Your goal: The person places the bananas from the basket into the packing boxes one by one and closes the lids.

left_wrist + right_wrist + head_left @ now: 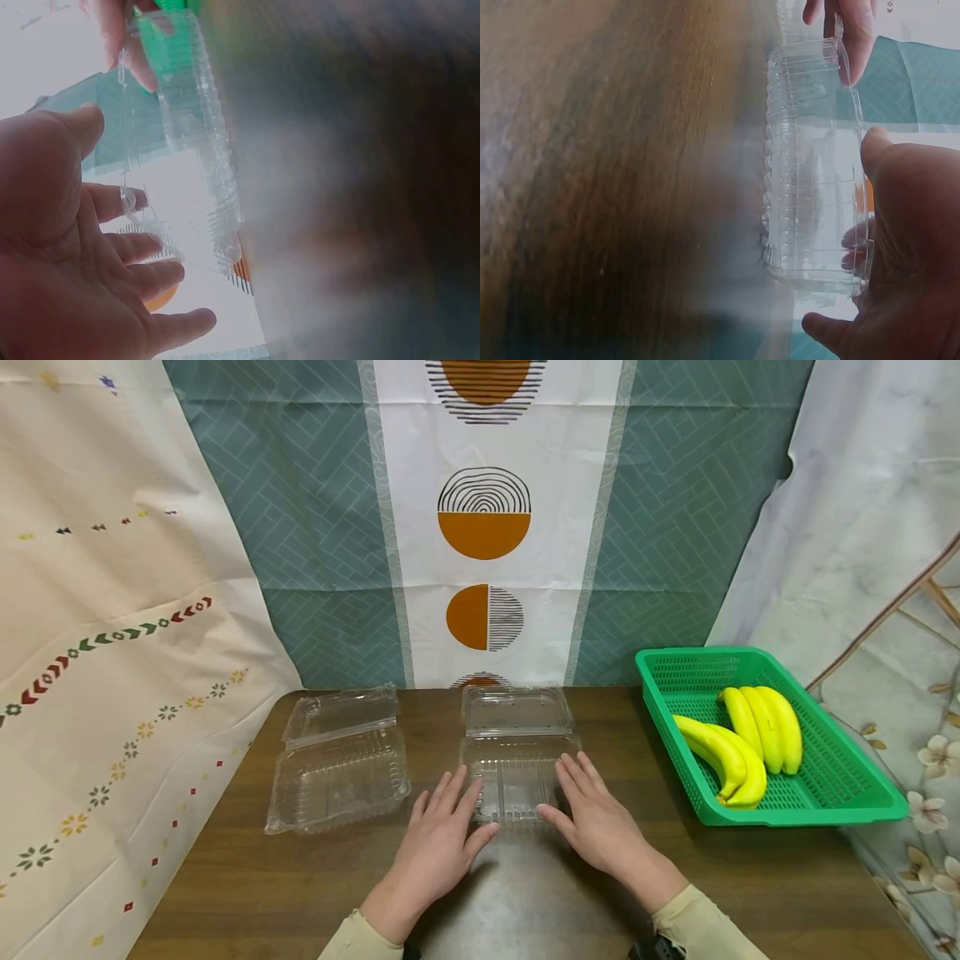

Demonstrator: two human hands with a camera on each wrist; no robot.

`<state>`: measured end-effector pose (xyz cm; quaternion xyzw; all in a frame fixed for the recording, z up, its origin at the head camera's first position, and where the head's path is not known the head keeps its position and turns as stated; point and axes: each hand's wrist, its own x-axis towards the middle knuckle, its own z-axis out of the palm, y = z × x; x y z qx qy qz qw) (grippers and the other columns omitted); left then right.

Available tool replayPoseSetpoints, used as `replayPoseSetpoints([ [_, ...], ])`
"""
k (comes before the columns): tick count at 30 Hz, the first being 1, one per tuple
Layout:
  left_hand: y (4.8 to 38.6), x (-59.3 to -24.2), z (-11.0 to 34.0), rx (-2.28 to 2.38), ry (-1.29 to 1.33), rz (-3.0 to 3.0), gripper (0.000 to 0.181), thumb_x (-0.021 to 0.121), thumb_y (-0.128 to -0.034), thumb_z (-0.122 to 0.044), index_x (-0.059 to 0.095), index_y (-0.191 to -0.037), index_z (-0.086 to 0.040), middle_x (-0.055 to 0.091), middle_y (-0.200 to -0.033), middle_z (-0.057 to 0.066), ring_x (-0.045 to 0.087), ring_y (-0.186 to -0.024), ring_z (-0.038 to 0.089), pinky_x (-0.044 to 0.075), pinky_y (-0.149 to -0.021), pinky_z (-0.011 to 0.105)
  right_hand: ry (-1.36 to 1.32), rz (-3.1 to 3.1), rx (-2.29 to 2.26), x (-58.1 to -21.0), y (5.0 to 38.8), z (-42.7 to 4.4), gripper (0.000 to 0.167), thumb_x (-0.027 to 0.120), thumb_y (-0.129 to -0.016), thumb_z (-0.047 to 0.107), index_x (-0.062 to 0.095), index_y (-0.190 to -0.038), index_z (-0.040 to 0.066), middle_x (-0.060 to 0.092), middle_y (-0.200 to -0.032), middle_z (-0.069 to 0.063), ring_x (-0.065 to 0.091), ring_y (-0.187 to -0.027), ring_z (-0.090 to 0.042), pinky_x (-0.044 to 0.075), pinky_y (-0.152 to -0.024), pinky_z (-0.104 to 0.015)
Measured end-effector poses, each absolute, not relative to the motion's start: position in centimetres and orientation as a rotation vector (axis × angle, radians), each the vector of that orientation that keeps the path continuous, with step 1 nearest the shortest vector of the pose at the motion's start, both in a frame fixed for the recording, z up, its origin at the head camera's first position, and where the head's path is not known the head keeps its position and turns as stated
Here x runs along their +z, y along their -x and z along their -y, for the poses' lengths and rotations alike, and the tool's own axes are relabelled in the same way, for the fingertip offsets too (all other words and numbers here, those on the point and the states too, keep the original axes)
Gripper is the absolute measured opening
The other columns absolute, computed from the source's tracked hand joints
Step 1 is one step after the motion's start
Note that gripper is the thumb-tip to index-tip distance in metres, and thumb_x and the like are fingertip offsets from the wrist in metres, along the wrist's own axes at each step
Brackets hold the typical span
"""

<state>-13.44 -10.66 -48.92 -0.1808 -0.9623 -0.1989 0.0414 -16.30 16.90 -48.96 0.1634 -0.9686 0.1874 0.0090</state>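
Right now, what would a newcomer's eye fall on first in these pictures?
Most likely the bright green basket, at the head view's right, with yellow bananas inside. Next, the left hand and right hand, on either side of the middle clear container. Another clear container stands open to its left.

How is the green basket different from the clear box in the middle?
The basket is green, but the box is see-through. The basket holds bananas, while the box looks empty. The box has a lid, folded open; the basket shows no lid. Both are open on top.
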Motion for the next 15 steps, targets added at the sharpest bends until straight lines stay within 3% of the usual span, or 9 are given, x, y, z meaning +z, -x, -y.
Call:
replayPoseSetpoints([
  [15, 15.3, -49.1, 10.8, -0.708, 0.496, 2.938, 0.076, 0.061, -0.1130, -0.051, 0.040, -0.171, -0.006, 0.025, -0.180, 0.022, 0.026, -0.164, 0.046, 0.027, -0.126, 0.072, -0.518, 3.004, 0.611, -48.7, 16.2, -16.0, 0.086, 0.067, -0.110, 0.051, 0.038, -0.168, -0.005, 0.030, -0.178, -0.022, 0.014, -0.168, -0.042, 0.033, -0.126, -0.062],
])
